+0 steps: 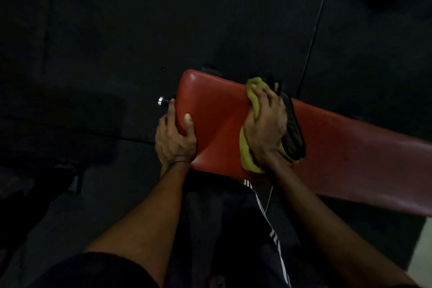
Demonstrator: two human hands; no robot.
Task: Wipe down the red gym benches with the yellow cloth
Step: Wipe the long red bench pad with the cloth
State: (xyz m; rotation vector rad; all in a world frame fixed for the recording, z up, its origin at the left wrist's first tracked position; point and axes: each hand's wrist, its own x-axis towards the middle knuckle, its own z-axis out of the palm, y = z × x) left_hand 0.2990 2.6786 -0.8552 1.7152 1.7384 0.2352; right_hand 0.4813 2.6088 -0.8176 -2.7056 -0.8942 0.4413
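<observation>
Cloth (245,149), yellow and bunched, lies on the red bench (217,124) at its seat-back joint, gripped by the right hand (266,124), fingers (261,93) curled over it. Left hand (175,140) clamps the bench's seat end. The bench's long axis runs rightward from the cloth, nearer the right hand.

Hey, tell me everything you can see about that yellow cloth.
The yellow cloth is soft yellow-green fabric, bunched and crumpled, with a black textured layer showing along its right side. It lies on the red bench pad, at its right end, pressed under the right hand, whose fingers curl over it.
</observation>
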